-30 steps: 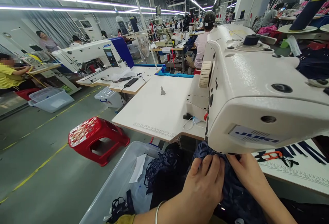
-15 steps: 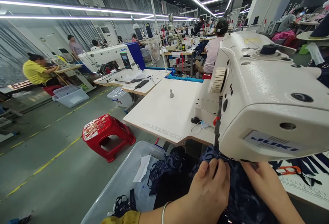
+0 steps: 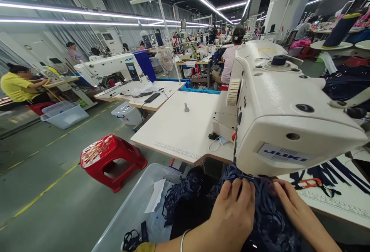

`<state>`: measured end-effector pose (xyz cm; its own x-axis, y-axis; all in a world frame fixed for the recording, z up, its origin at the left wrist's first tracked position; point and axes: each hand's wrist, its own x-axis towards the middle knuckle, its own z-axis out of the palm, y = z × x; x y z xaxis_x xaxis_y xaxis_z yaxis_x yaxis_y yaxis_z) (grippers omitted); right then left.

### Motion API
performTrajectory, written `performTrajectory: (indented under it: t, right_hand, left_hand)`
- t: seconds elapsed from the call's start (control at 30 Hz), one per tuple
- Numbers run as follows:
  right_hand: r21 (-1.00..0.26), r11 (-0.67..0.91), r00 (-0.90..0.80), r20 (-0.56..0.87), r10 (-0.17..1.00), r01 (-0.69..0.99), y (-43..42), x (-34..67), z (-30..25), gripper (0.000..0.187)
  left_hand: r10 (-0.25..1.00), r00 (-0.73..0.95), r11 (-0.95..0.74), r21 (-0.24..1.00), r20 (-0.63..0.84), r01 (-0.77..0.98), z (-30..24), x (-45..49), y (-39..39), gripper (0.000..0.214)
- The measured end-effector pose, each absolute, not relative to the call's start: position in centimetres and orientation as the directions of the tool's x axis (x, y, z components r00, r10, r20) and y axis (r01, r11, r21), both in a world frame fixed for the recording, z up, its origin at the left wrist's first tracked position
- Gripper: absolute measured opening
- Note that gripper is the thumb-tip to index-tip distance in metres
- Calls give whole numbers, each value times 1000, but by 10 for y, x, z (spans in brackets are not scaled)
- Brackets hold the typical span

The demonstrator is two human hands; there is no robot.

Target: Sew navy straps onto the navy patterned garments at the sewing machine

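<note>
Dark navy fabric with a ruffled, loopy surface lies bunched beneath the head of a white JUKI sewing machine. My left hand is closed on this fabric, its fingers curled over the top just in front of the machine head. On the other side, my right hand grips the fabric's right edge, with some of its fingertips hidden. The machine head hides the needle area.
A clear plastic bin with navy pieces and white paper stands at lower left. Beyond it is a red stool. Orange-handled snips and navy strips lie on the right table. Other people sit at machines farther back.
The camera view has turned slightly right, shifting the scene left. My right hand shows more from under the machine head, with its fingers on the fabric. My left hand keeps its hold.
</note>
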<state>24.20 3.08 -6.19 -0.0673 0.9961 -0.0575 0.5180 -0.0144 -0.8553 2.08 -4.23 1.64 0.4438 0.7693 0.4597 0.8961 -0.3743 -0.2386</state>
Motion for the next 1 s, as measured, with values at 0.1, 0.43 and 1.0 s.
performTrajectory:
  t: [0.1,0.43,1.0]
  right_hand:
    - [-868,-43,-192,-158,969,495,24,248,-66,38]
    - [-841,286,-267,176,948,459,-36,262,32,16]
    - [-863,-253,351,-95,932,437,118,318,-34,29]
  left_hand:
    - [742,481,-414,-246,466,876,18,17,-41,37]
    - [794,477,-561,758,377,333,18,16,-50,57]
    - [765,304,-490,207,567,847,26,0,-10,22]
